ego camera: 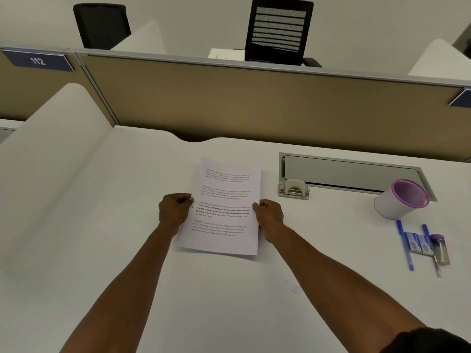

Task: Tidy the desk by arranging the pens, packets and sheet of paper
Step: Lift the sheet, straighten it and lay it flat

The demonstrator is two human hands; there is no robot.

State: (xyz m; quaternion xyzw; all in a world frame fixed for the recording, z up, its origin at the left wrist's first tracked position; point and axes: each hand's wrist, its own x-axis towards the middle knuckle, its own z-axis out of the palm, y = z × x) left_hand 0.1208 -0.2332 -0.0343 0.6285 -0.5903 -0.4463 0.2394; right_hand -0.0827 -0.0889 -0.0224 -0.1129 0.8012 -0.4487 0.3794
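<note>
Both gripping flat white printed paper sheet (224,207) mid-desk: left hand (174,211) on left edge, right hand (270,215) on right edge, fingers tucked under, hidden. Text too small to read. Far right: thin blue plastic pens (405,244), small packets (418,243) overlapping, partly hidden; beyond, round white purple-rimmed cup (400,202).

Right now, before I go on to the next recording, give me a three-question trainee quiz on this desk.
1. True or false: both hands grip the sheet of paper.
2. Which side of the desk holds the pens and packets: A left, B right?
3. What colour is the rim of the white cup?

Key: 1 true: left hand and right hand hold opposite edges. 2 B. 3 purple.
</note>
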